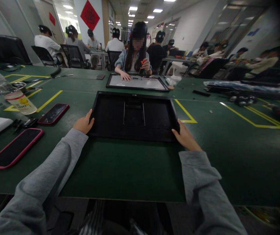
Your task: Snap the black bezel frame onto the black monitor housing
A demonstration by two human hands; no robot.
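A black monitor housing [107, 117], shaped like a shallow tray with raised edges, is in front of me over the green table. Two thin upright bars with a dark section between them show at its middle. My left hand [84, 122] grips its left edge, thumb on the inner side. On the opposite edge, my right hand [185, 134] is closed the same way, with its thumb over the rim. The fingers beneath the housing are hidden. Whether its underside rests on the table I cannot tell.
Two pink-cased phones, one larger [16, 148] and one smaller [53, 114], lie left of me beside a bottle [19, 99]. Across the green table [130, 173], a person holding a red-handled tool works at a flat panel [137, 82]. A plastic cup [174, 80] stands nearby.
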